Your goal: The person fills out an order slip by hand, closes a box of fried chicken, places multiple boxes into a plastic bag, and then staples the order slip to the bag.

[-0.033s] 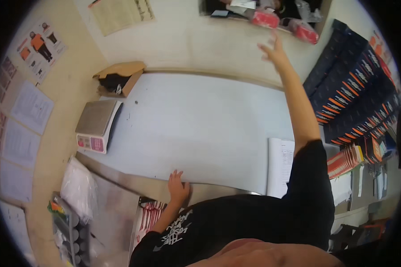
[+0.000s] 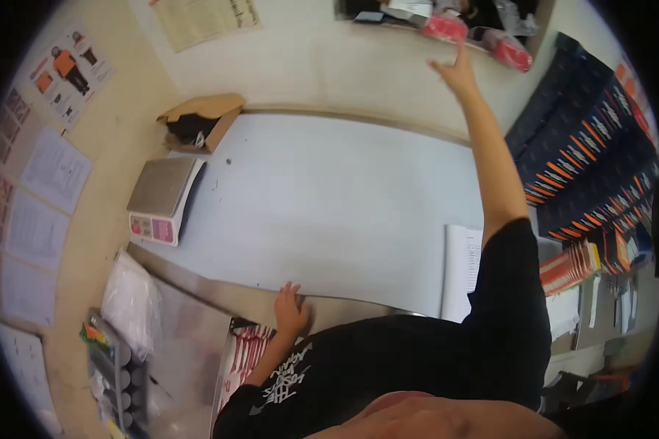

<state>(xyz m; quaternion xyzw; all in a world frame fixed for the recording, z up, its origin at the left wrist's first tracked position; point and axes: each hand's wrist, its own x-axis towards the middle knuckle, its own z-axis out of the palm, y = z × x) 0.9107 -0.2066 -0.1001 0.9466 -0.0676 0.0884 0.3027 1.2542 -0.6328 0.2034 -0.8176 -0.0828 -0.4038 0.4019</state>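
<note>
My right arm stretches up along the wall, and my right hand (image 2: 460, 79) is open and empty, its thumb and fingers spread. The fingertips are just below a red package (image 2: 445, 28) at the edge of a dark wall shelf (image 2: 395, 23). To the right, a second red package (image 2: 509, 53) hangs partly over the same edge. My left hand (image 2: 291, 310) rests with fingers extended at the near edge of the pale-topped table (image 2: 329, 212), holding nothing.
A weighing scale (image 2: 157, 192) and an open cardboard box (image 2: 223, 124) with black contents stand at the table's left. An open booklet (image 2: 458, 271) lies at the right. Dark boxes (image 2: 582, 139) are stacked beyond it. A clear plastic bag (image 2: 132, 293) lies at lower left.
My right hand has risen slightly toward the red package. The whole view has shifted a little. My left hand stays at the table edge.
</note>
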